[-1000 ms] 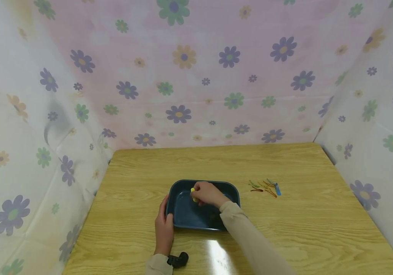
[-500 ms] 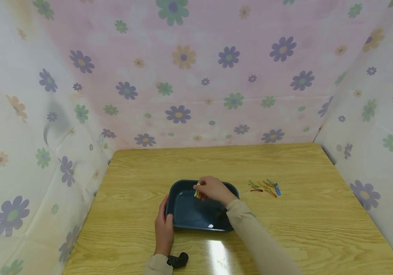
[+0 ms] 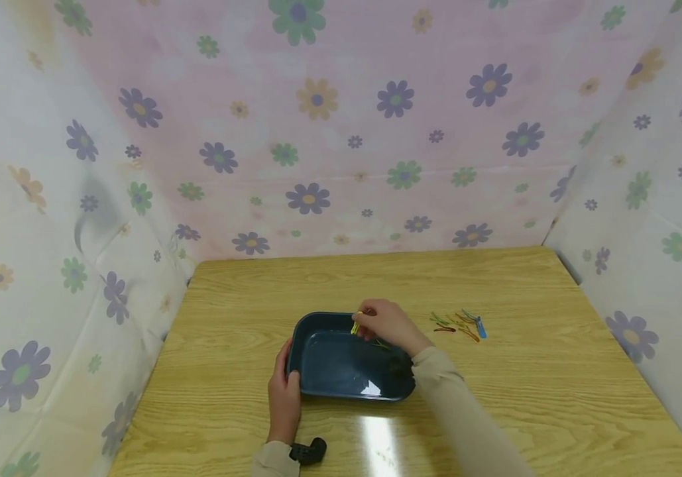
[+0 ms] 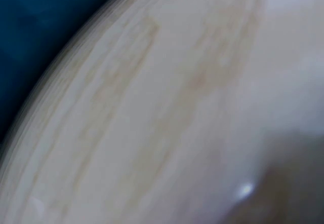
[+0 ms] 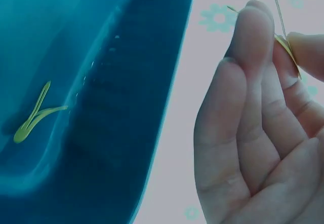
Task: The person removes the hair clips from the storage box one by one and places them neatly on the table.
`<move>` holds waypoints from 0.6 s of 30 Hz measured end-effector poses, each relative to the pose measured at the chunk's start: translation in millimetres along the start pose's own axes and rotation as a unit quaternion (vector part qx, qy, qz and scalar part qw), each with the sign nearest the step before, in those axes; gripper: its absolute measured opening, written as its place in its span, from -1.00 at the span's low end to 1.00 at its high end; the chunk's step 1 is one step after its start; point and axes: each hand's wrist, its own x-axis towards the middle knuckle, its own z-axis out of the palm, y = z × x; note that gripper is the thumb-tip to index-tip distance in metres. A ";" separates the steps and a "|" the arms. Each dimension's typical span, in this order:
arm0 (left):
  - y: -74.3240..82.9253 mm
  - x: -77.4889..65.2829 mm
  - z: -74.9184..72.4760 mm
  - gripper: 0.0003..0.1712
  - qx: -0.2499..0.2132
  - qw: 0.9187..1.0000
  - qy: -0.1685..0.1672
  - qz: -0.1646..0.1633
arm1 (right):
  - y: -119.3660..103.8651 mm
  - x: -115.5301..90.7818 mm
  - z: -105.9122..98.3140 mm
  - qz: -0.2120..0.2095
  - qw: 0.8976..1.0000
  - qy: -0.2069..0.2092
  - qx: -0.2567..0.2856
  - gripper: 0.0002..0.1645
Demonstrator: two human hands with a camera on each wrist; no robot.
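Observation:
A dark blue rectangular tray [image 3: 329,371] sits on the table. My left hand [image 3: 284,399] grips its left side, the thumb at the rim. Over the tray's back right part, my right hand [image 3: 391,324] pinches a yellow hair clip [image 3: 355,327] between thumb and fingertips. The right wrist view has this clip spread open, partly hidden by the fingers. Inside the tray, near a wall, lies a yellow-green hair clip [image 5: 31,121] with its two arms apart. The left wrist view is blurred and catches only the tray's edge and the table.
Right of the tray, several hair clips lie loosely together: a blue one [image 3: 481,327], a dark red one [image 3: 445,328], plus orange and green ones. Flower-printed cloth hangs behind the wooden table [image 3: 245,298] and along both sides. A black wrist mount [image 3: 309,452] sits at my left wrist.
My right hand has moved right and back across the tray, carrying the yellow hair clip. The yellow-green clip in the tray has come into sight. My left hand stays put.

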 end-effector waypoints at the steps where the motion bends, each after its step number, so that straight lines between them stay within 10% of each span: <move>1: -0.6 0.0 -0.1 -0.28 0.000 1.000 -0.001 0.000 | 0.8 -1.1 -1.9 0.002 1.000 0.005 0.005 -0.71; 18: -1.4 0.4 -0.4 -0.26 0.006 1.000 0.002 0.001 | 11.4 -12.1 -24.3 0.039 0.998 0.047 0.019 -0.61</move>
